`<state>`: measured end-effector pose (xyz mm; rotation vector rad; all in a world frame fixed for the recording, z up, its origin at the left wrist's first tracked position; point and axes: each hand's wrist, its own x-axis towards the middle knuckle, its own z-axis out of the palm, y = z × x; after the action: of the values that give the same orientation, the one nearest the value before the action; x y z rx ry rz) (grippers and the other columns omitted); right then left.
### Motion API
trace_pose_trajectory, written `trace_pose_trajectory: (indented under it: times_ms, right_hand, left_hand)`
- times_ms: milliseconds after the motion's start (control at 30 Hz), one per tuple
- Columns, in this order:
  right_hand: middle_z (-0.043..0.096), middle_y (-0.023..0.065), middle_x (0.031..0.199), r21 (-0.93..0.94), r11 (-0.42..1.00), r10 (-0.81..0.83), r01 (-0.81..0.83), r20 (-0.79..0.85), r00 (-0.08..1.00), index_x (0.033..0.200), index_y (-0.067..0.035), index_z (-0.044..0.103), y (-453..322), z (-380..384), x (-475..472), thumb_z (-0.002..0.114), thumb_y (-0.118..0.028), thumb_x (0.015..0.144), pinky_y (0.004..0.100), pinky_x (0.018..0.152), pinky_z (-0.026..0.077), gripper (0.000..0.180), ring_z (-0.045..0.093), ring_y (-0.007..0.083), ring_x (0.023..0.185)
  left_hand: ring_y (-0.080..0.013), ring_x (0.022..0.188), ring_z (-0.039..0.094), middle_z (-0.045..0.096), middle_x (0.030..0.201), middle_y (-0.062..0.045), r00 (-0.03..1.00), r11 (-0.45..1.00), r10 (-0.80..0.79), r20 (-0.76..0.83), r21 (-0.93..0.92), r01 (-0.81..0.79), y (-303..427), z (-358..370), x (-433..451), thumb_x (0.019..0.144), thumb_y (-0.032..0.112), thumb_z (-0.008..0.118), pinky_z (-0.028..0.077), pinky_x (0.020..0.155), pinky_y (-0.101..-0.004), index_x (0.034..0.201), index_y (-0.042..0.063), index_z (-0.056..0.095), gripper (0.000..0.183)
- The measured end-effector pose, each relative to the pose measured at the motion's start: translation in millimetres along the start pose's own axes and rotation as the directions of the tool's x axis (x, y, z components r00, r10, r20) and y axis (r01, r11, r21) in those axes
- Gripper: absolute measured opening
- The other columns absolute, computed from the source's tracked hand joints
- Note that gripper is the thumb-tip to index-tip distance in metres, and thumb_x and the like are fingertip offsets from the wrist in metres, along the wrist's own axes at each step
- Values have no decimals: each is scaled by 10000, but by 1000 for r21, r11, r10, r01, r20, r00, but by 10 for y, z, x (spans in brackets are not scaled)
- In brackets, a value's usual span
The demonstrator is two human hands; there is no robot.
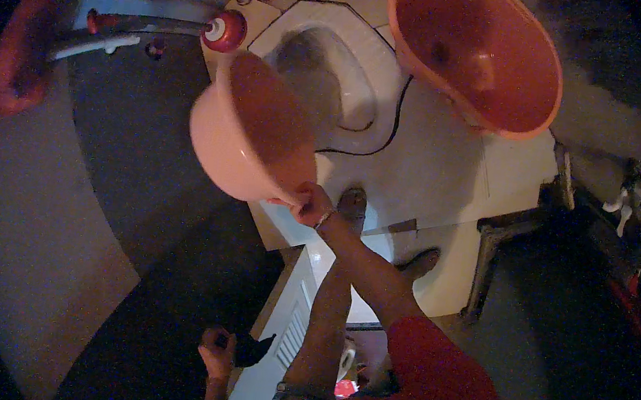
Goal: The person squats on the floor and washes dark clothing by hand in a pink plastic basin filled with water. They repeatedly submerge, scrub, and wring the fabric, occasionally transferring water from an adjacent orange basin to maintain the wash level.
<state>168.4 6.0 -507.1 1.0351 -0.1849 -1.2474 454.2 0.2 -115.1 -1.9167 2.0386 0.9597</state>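
Observation:
My right hand [314, 205] grips the rim of a pink plastic basin [220, 140]. The basin is tilted on its side, its hollow facing right, beside and partly in front of a squat toilet [357, 106] set in the tiled floor. Whether anything is inside the basin is too dark to tell. Lower left, my left hand [217, 351] is curled near the edge of a pale louvred door [292, 329]. Something dark shows at its fingers, but I cannot tell whether it is held.
A large orange plastic tub [482, 48] stands beyond the toilet at upper right. To the toilet's left is a red round-headed, long-handled tool [225, 30]. A dark frame [484, 260] edges the tiles at right, with a tap-like fitting [629, 198] farther out. My feet [353, 200] are on the floor.

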Motion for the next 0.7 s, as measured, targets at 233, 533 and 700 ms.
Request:
trace_pose_trajectory:
  times_ms: [233, 533, 700]
  right_hand:
    - [675, 99, 1059, -224, 973, 95, -53, 178, 979, 1062, -12, 625, 938, 500, 191, 634, -225, 814, 334, 750, 547, 327, 659, 195, 825]
    - [616, 100, 1175, -500, 857, 280, -124, 250, 927, 1096, -20, 620, 1631, 140, -416, 672, -230, 816, 395, 935, 472, 353, 599, 223, 1044]
    - [586, 101, 1234, -826, 520, -159, 217, 156, 975, 1118, -19, 615, 1054, -347, -1473, 687, -201, 813, 414, 983, 437, 363, 566, 231, 1115]
  left_hand:
    - [-308, 768, 633, 658, 815, -140, 998, 995, -60, -1, 83, 60, -6, 13, -235, 689, 47, 748, 502, 710, -386, 774, 25, 635, 142]
    - [-334, 859, 644, 683, 891, -156, 985, 982, 161, -59, 112, -154, 19, 35, -243, 706, 40, 745, 502, 792, -410, 881, -15, 671, 198]
    - [-334, 901, 642, 690, 948, -175, 995, 994, 94, -29, 56, -92, 381, 151, -255, 729, 64, 755, 497, 820, -422, 959, -51, 668, 271]
